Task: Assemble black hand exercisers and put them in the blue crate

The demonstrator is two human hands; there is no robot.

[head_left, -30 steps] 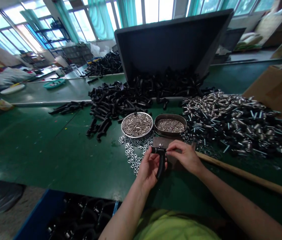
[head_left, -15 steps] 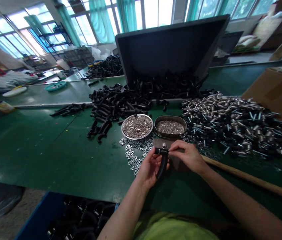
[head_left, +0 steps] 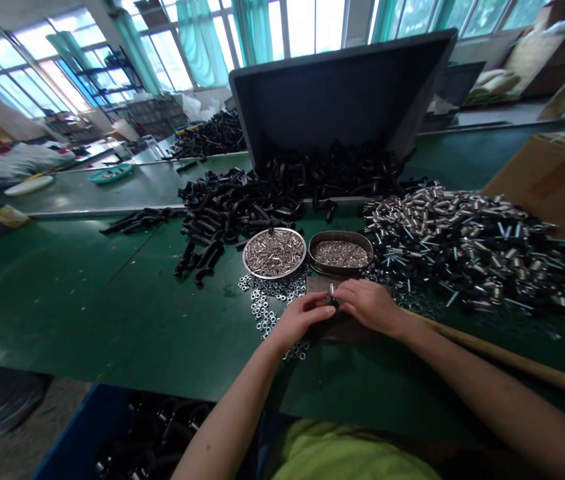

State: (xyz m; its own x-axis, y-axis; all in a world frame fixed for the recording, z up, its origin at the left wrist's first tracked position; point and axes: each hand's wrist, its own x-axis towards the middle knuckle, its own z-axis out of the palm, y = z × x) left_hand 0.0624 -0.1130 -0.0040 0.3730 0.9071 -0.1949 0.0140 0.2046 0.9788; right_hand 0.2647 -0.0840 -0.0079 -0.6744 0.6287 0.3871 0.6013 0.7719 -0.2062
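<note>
My left hand point(head_left: 303, 319) and my right hand point(head_left: 369, 305) meet over a dark metal plate point(head_left: 347, 330) on the green table. Between their fingertips is a small black part point(head_left: 333, 301) with a shiny metal piece upright at its top; both hands grip it, and much of it is hidden. Behind the plate stand a round dish of silver pins point(head_left: 275, 253) and an oval tin of small metal pieces point(head_left: 341, 255). Loose nuts point(head_left: 262, 310) lie left of the plate.
Black handles point(head_left: 227, 207) are heaped at the back, below a tipped grey bin point(head_left: 342, 100). A pile of metal and black parts point(head_left: 462, 247) lies right, near a cardboard box point(head_left: 552, 187). A wooden stick point(head_left: 502, 357) crosses the right side. A blue crate point(head_left: 77, 433) is below.
The curved black handle no longer hangs below my left hand. My left hand has turned palm down, and my right hand has closed in beside it. More nuts show near the plate.
</note>
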